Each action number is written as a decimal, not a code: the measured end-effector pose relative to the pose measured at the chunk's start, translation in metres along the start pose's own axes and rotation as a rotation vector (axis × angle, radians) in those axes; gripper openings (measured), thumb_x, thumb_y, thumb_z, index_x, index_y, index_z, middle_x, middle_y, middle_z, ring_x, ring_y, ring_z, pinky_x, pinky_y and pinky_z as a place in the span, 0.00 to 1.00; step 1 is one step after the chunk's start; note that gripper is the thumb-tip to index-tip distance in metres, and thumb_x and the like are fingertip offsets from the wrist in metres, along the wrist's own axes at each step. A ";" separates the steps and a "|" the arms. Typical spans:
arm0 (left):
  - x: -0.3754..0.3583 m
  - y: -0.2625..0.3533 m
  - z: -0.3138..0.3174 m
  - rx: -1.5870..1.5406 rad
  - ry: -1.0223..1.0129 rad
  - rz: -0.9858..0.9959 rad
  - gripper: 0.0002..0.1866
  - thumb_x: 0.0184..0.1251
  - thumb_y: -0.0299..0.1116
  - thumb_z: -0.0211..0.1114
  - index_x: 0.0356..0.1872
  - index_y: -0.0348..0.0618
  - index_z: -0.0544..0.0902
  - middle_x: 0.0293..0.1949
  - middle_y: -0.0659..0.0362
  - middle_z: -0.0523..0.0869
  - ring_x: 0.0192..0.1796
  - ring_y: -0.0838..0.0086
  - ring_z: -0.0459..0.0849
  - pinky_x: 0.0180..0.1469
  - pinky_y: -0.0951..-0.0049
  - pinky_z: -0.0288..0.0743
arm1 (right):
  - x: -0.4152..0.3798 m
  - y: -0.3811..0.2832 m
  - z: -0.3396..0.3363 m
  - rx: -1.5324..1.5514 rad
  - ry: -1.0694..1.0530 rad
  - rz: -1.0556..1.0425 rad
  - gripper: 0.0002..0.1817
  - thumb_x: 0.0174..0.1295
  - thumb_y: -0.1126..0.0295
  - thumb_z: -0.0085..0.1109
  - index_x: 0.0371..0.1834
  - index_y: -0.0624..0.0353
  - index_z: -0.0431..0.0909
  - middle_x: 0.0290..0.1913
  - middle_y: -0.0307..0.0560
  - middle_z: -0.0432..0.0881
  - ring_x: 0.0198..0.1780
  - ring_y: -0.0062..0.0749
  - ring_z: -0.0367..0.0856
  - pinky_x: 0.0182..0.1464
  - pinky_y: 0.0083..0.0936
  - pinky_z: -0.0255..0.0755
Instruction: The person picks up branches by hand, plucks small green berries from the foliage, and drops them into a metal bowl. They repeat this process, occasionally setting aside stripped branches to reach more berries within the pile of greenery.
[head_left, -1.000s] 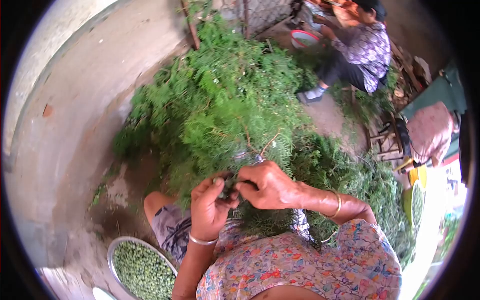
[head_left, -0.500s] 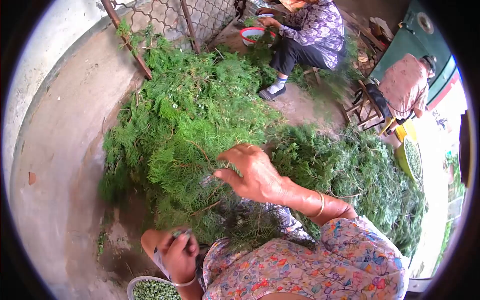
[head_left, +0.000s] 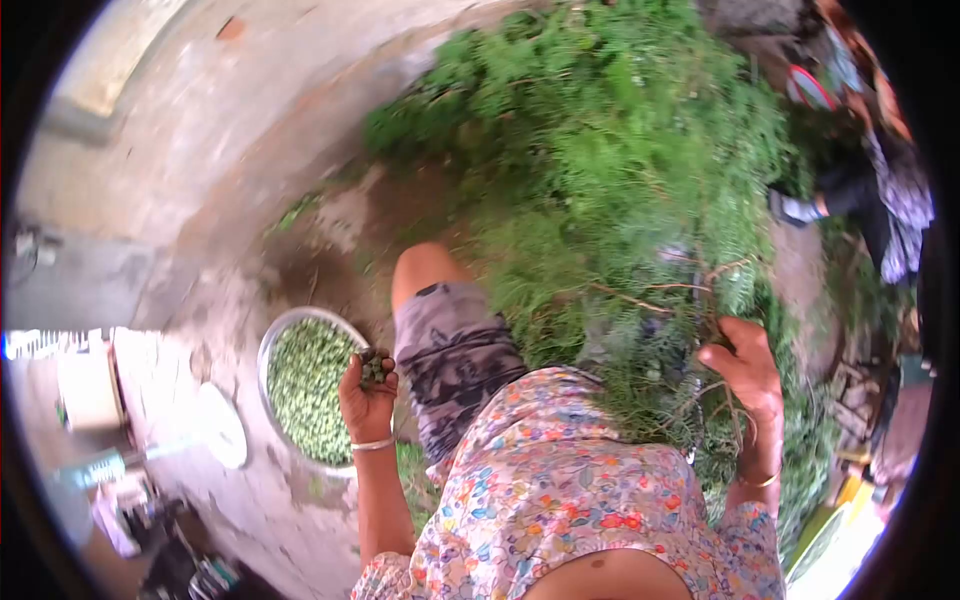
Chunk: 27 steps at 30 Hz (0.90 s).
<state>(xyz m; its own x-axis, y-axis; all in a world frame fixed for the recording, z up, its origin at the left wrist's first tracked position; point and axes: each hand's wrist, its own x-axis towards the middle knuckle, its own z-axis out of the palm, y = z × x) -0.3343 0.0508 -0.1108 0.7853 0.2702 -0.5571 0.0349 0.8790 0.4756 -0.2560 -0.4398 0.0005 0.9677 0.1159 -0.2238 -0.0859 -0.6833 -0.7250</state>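
My left hand (head_left: 366, 398) is raised at the rim of a round metal basin (head_left: 267, 372), its fingers curled around a small bunch of dark green cones (head_left: 376, 370). Many small green cones (head_left: 312, 385) fill the basin. My right hand (head_left: 748, 368) is beside the leafy evergreen branches (head_left: 655, 375) over my lap, thumb and fingers curved and apart. Bare brown twigs (head_left: 665, 288) stick out close to its fingertips. Blur hides whether those fingers touch a twig.
A large heap of cut evergreen branches (head_left: 610, 130) covers the ground ahead. At the right sits another person (head_left: 890, 200), near a red-rimmed bowl (head_left: 810, 88). A white round object (head_left: 222, 428) and household items are at the left.
The view has swung left, bringing the whole basin into sight. My left hand with the cones has moved to the basin's edge. My right hand is now at the right of the lap branches.
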 end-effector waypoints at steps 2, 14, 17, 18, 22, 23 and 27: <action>0.003 0.021 -0.042 0.022 0.030 0.018 0.09 0.66 0.35 0.59 0.38 0.40 0.77 0.34 0.52 0.83 0.35 0.65 0.81 0.30 0.70 0.76 | 0.007 -0.009 -0.002 0.199 -0.086 0.073 0.17 0.51 0.61 0.67 0.29 0.67 0.76 0.21 0.37 0.71 0.25 0.23 0.68 0.28 0.24 0.63; -0.007 0.165 -0.230 1.695 1.037 0.925 0.26 0.54 0.32 0.63 0.54 0.30 0.74 0.50 0.44 0.80 0.48 0.60 0.79 0.50 0.65 0.73 | 0.020 0.005 0.007 0.541 -0.008 0.065 0.21 0.52 0.59 0.68 0.15 0.61 0.69 0.17 0.29 0.63 0.22 0.14 0.56 0.23 0.21 0.47; -0.025 0.160 -0.152 1.684 1.143 0.604 0.17 0.60 0.34 0.61 0.41 0.27 0.80 0.36 0.48 0.85 0.37 0.60 0.81 0.44 0.62 0.72 | 0.018 -0.005 0.012 0.624 0.035 0.108 0.24 0.53 0.65 0.67 0.11 0.57 0.60 0.16 0.28 0.57 0.22 0.13 0.52 0.23 0.22 0.45; -0.025 0.160 -0.149 1.702 1.155 0.529 0.15 0.60 0.33 0.61 0.38 0.27 0.80 0.33 0.48 0.85 0.33 0.61 0.80 0.41 0.60 0.71 | 0.018 -0.004 0.013 0.632 0.039 0.098 0.23 0.53 0.67 0.66 0.11 0.57 0.60 0.16 0.27 0.57 0.21 0.13 0.52 0.23 0.22 0.45; 0.005 0.140 -0.144 1.487 0.850 0.641 0.14 0.59 0.33 0.62 0.32 0.26 0.79 0.24 0.53 0.82 0.23 0.67 0.73 0.31 0.61 0.69 | 0.019 -0.023 0.007 0.655 0.069 0.073 0.19 0.53 0.72 0.63 0.10 0.58 0.64 0.15 0.27 0.60 0.21 0.12 0.54 0.23 0.21 0.46; 0.003 0.124 -0.114 1.431 0.735 0.495 0.14 0.59 0.33 0.63 0.34 0.27 0.79 0.25 0.57 0.80 0.23 0.73 0.72 0.28 0.70 0.70 | 0.019 -0.029 0.007 0.668 0.066 0.071 0.18 0.53 0.72 0.63 0.10 0.58 0.66 0.15 0.27 0.61 0.21 0.11 0.55 0.22 0.20 0.46; -0.006 0.035 0.052 1.206 0.164 0.704 0.12 0.59 0.30 0.63 0.37 0.29 0.80 0.25 0.60 0.79 0.24 0.78 0.76 0.31 0.78 0.73 | 0.023 -0.054 0.004 0.674 0.105 -0.008 0.18 0.53 0.76 0.62 0.10 0.57 0.65 0.15 0.25 0.61 0.21 0.10 0.55 0.21 0.21 0.46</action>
<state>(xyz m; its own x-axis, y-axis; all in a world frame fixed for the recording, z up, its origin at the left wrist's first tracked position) -0.3055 0.0595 -0.0560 0.7829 0.6221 0.0071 0.2367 -0.3085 0.9213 -0.2303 -0.3977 0.0323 0.9839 0.0256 -0.1768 -0.1742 -0.0807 -0.9814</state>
